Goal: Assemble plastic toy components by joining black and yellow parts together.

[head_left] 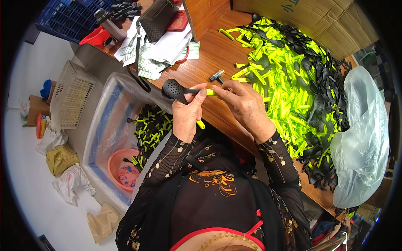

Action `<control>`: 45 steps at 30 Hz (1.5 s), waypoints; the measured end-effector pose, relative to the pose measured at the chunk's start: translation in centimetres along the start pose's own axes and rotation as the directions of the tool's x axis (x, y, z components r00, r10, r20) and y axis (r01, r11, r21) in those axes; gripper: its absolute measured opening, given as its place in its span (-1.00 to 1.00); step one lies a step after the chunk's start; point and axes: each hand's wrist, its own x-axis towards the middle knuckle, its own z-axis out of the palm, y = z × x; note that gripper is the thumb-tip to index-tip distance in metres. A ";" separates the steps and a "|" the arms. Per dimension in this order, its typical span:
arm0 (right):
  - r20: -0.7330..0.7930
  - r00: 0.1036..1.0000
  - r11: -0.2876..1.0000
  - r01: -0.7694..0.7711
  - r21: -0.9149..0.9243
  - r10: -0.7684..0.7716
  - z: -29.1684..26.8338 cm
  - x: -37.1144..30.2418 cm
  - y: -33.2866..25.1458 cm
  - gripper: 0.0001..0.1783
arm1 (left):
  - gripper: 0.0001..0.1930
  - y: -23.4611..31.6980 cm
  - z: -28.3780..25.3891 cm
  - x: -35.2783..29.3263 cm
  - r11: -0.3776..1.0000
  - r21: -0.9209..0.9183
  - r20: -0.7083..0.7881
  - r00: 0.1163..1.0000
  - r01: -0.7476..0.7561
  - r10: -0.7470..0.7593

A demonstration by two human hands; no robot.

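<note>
Clock directions run from the middle of the view. Nearest, at 6 o'clock, is the person's black top (pixel 167 217) with red trim and an orange floral motif. Just above centre, toward 11 o'clock, the left hand (pixel 187 117) curls around a black perforated spoon (pixel 172 89), bowl pointing to 9 o'clock, its thumb pressed on the handle. A second lime tip (pixel 201 124) juts out below that palm. Toward 1 o'clock, the right hand (pixel 247 104) has its index finger on the spoon's lime handle end (pixel 210 92); its thumb is hidden, so I cannot tell whether it pinches.

Beyond the fingers, at 12 o'clock, a small metal tool (pixel 217 76) lies on the wooden table (pixel 226 46). A heap of lime and black utensils (pixel 293 88) spreads at 2 o'clock, a clear plastic bag (pixel 362 142) beside it at 3.

Lower, at 9 o'clock, a plastic-lined container (pixel 93 138) holds more pieces, plus a pink basin (pixel 112 165) at 8. Farther off are papers (pixel 167 50) at 11, a blue crate (pixel 67 21) at 10 and a cardboard box (pixel 310 25) at 1.
</note>
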 end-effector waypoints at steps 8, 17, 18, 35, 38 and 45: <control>-0.052 0.997 0.997 0.057 -0.050 -0.060 0.5 -0.6 0.7 -0.54 | -0.72 0.2 0.8 -0.3 0.995 0.093 -0.010 1.000 -0.024 0.025; 0.159 0.942 0.704 -0.326 0.631 0.295 0.9 0.2 -0.3 -0.74 | -0.72 1.1 1.4 -1.1 0.976 0.170 0.077 0.989 -0.136 0.125; 0.354 0.858 0.500 -0.506 0.703 0.371 0.8 -0.1 -0.4 -0.73 | -0.73 1.0 1.6 -1.7 0.976 0.154 0.079 0.986 -0.155 0.145; 0.002 0.922 0.705 -0.296 0.644 0.386 -1.1 -1.0 -2.2 -0.83 | -0.60 1.8 0.8 -1.3 0.963 -0.193 0.188 0.956 -0.189 0.225; -0.050 0.935 0.757 -0.252 0.603 0.351 -1.7 -1.4 -2.8 -0.87 | -0.57 2.4 0.9 -1.9 0.950 -0.243 0.258 0.931 -0.195 0.257; 0.058 0.912 0.557 -0.297 0.776 0.406 -2.0 -2.0 -3.4 -0.81 | -0.69 4.3 1.3 -3.4 0.948 -0.036 0.270 0.910 -0.317 0.315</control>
